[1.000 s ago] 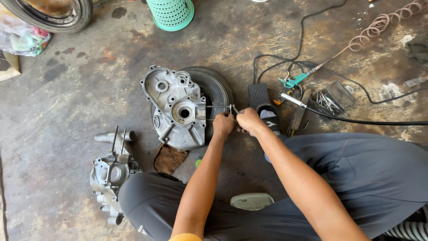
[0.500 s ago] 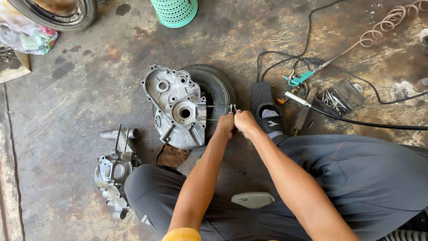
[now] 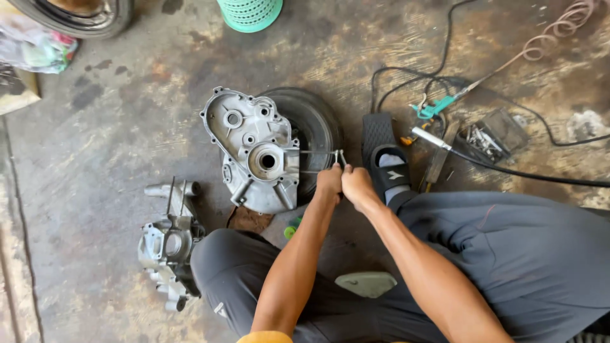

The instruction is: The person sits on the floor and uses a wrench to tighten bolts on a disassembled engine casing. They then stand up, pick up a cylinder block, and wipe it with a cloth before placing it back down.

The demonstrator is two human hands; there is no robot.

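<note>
Both hands meet just right of the engine cover [image 3: 257, 152], which lies flat on a small tyre [image 3: 314, 130] on the concrete floor [image 3: 127, 127]. The left hand [image 3: 329, 184] and right hand [image 3: 357, 186] are pressed together, pinching a thin metal tool [image 3: 338, 155] whose rods reach toward the cover's central bore; what kind of tool it is cannot be told. The step in hand appears to be working a part at that bore. The next move probably calls for steady, even force along the rods. A second casing [image 3: 166, 244] lies below-left of the cover; a slipper [image 3: 387, 162] and cables [image 3: 508, 171] lie to its right.
</note>
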